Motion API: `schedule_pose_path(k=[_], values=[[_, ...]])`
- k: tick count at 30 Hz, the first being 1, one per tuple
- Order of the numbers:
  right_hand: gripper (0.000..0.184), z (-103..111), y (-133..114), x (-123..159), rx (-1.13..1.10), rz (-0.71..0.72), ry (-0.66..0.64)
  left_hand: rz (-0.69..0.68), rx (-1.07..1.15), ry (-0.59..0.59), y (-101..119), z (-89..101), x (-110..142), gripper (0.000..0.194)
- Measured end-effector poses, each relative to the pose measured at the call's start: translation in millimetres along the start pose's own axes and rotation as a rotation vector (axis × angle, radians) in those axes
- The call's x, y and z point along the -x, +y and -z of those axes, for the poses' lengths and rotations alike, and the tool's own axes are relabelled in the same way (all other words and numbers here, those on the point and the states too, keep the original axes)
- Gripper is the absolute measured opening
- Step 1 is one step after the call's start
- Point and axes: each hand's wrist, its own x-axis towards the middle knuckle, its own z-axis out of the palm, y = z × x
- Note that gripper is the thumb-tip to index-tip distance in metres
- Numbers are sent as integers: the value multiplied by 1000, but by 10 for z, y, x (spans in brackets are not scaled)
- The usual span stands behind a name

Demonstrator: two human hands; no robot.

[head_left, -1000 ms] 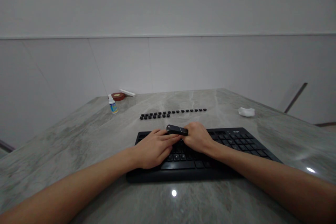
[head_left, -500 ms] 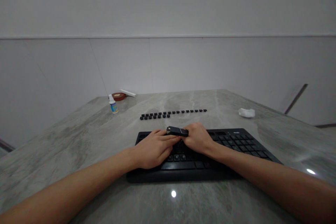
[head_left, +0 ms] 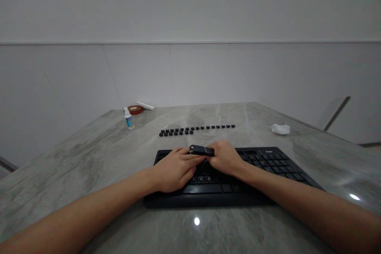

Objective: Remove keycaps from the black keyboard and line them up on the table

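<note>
A black keyboard point(head_left: 205, 199) lies in front of me, with some of its keys bare of caps below my hands. My left hand point(head_left: 174, 168) rests flat on its left half, fingers stretched towards the right hand. Closed in a fist, my right hand point(head_left: 224, 158) grips a small black tool with a metal end point(head_left: 201, 150), which points left just above the left fingers. The tool's exact kind does not show. What lies under the fingertips of both hands is hidden. Loose black keycaps point(head_left: 175, 132) lie in two rows beyond the keyboard.
A small white spray bottle point(head_left: 129, 119) with a blue label stands at the far left. Behind it lie a reddish-brown round object point(head_left: 135, 110) and a white flat strip point(head_left: 145, 106). A crumpled white tissue point(head_left: 280, 129) is on the right of the marbled tabletop point(head_left: 98, 162).
The whole view has shifted very slightly. Both hands and the black tool keep their places on the keyboard.
</note>
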Motion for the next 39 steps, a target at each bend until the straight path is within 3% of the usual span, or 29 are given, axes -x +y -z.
schedule_pose_path(k=[14,39], values=[[23,69,-72,10,129,-50,-56,-7,-24,9,-18,-28,-1,46],[21,47,-62,20,-27,-44,10,-2,-11,-1,4,8,-10,48]])
